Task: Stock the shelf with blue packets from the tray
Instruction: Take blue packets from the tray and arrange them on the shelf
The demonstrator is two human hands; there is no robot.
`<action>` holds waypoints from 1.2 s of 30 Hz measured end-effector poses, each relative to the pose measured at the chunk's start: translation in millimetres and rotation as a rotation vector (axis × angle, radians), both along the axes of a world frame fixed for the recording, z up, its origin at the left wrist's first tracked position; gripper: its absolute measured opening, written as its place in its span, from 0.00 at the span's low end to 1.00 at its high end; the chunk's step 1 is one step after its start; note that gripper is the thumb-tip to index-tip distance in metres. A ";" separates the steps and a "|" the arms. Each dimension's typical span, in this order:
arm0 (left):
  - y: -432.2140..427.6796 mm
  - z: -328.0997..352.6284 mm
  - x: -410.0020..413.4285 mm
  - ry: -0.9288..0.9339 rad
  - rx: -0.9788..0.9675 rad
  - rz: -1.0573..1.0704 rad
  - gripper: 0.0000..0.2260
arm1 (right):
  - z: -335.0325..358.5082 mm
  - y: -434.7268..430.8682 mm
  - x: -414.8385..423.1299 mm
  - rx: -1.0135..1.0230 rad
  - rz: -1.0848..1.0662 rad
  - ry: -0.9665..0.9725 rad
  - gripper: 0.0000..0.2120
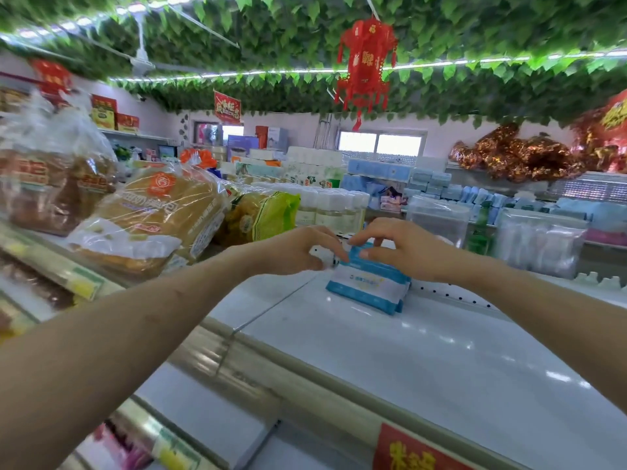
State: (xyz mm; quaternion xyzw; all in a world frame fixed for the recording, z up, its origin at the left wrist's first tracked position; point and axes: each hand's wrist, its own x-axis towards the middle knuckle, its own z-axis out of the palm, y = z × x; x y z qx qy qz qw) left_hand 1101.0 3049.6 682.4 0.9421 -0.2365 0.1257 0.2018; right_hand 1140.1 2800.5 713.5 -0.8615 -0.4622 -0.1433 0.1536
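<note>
Both hands' fingers (368, 254) pinch blue packets' (368, 288) tops.

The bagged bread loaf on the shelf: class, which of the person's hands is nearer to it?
Left. The left hand is at the top left end of the blue packets, on the side facing the bread loaf. The right hand pinches their top further right, away from it.

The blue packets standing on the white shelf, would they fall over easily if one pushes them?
Probably yes: the blue packets stand on edge, leaning, steadied by the left hand and right hand. Their wrappers look soft, so they likely bend. The glossy white shelf may let them slide.
</note>
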 end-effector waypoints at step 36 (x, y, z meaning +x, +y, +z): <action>56.1 -390.6 -574.5 0.692 -0.125 1.158 0.14 | -426.4 254.0 -258.7 -0.710 1.127 0.238 0.17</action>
